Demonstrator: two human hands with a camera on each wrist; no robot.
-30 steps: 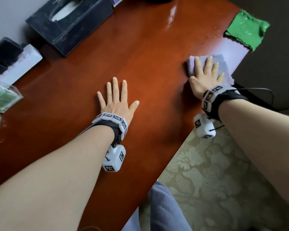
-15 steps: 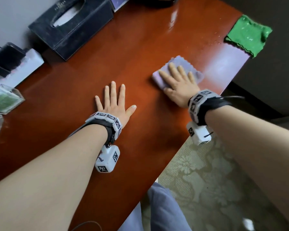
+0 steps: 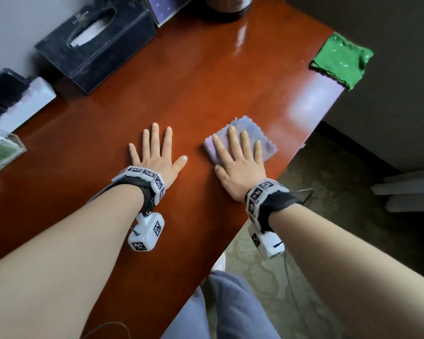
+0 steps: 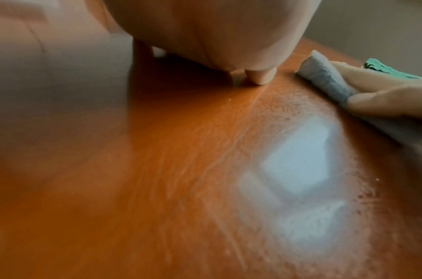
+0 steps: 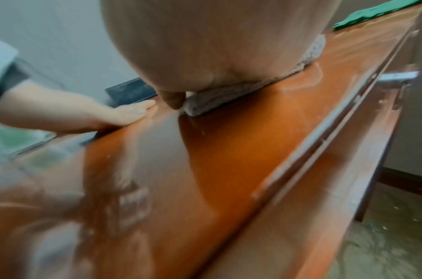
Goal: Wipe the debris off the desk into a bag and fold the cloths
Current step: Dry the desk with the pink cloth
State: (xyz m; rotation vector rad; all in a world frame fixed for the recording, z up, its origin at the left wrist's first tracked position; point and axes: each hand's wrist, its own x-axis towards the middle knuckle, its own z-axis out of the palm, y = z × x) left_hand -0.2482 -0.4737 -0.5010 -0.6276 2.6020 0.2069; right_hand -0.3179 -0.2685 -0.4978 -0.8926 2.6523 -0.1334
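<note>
A folded lilac cloth (image 3: 264, 133) lies on the glossy red-brown desk (image 3: 194, 89), near its right edge. My right hand (image 3: 238, 155) presses flat on the cloth with straight fingers; in the left wrist view the cloth (image 4: 324, 79) shows under those fingers (image 4: 377, 100). My left hand (image 3: 157, 152) rests flat on the bare wood just left of it, fingers spread. A green cloth (image 3: 340, 59) lies at the far right corner, partly over the edge. In the right wrist view the lilac cloth (image 5: 219, 96) is squeezed under my palm. No bag is in view.
A black tissue box (image 3: 96, 42) stands at the back left, with a white power strip (image 3: 27, 104) and a clear box (image 3: 0, 148) of green items further left. A metal pot (image 3: 225, 6) is at the back. The desk edge runs diagonally; carpet (image 3: 267, 277) lies below.
My right hand has slid the lilac cloth leftward from the desk's right edge and then back toward me, ending beside the left hand. The left hand has stayed flat on the desk.
</note>
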